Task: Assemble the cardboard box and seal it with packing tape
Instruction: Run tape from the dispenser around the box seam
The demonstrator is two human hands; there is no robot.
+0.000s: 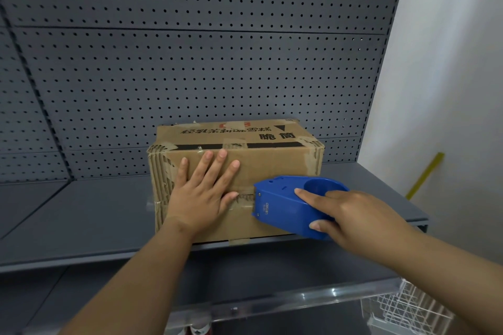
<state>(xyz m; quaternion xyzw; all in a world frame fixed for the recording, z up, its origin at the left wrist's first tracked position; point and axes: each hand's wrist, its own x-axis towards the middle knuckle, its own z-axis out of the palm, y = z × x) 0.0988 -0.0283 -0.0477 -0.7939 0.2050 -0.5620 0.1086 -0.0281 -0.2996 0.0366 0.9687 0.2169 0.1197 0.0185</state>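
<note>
1. We see a grey shelf [81,220]; the cardboard box [272,163] stands on it near the front edge.
2. The blue tape dispenser [283,207] sits against the box's near face, gripped by our right hand [359,220].
3. Our left hand [201,196] presses flat there, fingers straight.

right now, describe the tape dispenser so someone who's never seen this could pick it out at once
Find the grey pegboard wall and the shelf below it, where a worn cardboard box sits. On the box's near face, towards its right, the right hand grips the tape dispenser against it. It is the only bright blue plastic thing there.
</note>
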